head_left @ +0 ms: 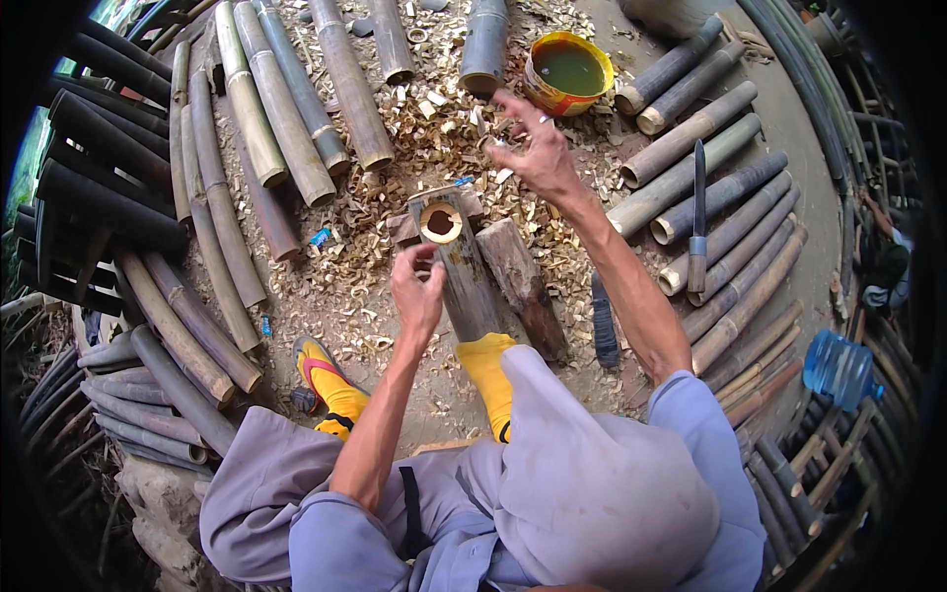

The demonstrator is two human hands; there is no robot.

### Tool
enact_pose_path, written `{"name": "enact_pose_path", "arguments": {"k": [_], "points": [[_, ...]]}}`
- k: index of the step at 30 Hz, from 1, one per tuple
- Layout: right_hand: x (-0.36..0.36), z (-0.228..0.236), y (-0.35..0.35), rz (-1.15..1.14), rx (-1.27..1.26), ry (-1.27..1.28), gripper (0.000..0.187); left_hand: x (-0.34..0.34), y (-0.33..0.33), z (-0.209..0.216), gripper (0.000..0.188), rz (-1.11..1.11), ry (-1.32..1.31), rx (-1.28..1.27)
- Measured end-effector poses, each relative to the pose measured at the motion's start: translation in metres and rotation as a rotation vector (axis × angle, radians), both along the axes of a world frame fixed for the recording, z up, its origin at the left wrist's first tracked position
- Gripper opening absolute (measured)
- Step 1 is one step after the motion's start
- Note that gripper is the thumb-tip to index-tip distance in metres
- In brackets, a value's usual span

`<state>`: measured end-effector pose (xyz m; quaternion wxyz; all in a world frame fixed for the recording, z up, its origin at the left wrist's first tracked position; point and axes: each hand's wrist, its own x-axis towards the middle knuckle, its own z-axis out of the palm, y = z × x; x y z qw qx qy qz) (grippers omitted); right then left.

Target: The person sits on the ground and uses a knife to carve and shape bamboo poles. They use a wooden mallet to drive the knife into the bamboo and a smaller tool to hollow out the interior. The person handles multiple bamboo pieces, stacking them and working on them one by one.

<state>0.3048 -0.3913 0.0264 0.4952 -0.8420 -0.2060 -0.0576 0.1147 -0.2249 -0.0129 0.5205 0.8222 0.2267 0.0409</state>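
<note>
A pale ring of cut bamboo (441, 235) with a dark hole lies at the far end of a weathered wooden plank (472, 293). My left hand (415, 293) hovers beside the plank, just below the ring, its fingers loosely curled with a gap to the thumb and nothing visible in them. Farther forward, my right hand (543, 158) is raised with its fingers spread, empty, below the yellow-rimmed bucket (566, 97) of greenish liquid. A rough wooden block (521, 288) lies against the plank's right side. My foot in a yellow sock (487, 380) touches the plank's near end.
Wood shavings (424, 133) cover the ground. Bamboo poles (281, 109) lie at the left, shorter bamboo lengths (681, 163) at the right. A long knife (698, 217) rests across those. A blue water jug (837, 370) stands far right. A dark sheath-like strip (604, 324) lies near my right forearm.
</note>
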Motion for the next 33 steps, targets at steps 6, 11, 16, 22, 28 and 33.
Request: {"name": "enact_pose_path", "arguments": {"k": [6, 11, 16, 22, 28, 33], "points": [[-0.024, -0.016, -0.023, -0.135, -0.128, 0.096, 0.037, 0.037, 0.019, -0.001, 0.024, 0.001, -0.061, -0.029], [-0.155, -0.067, -0.098, -0.304, -0.401, 0.249, 0.033, 0.012, 0.006, -0.009, 0.026, 0.089, -0.001, -0.048], [-0.257, -0.068, -0.152, -0.467, -0.753, 0.405, 0.051, -0.027, -0.009, -0.020, 0.028, 0.251, 0.016, -0.137], [-0.289, -0.080, -0.175, -0.491, -0.737, 0.555, 0.065, -0.035, -0.025, -0.015, 0.028, 0.208, -0.010, -0.200], [-0.293, -0.104, -0.178, -0.564, -0.772, 0.600, 0.063, -0.029, -0.013, 0.006, 0.032, 0.215, -0.123, -0.108], [-0.309, -0.104, -0.171, -0.641, -0.750, 0.473, 0.060, -0.036, -0.003, 0.020, 0.031, 0.267, -0.156, -0.165]]}}
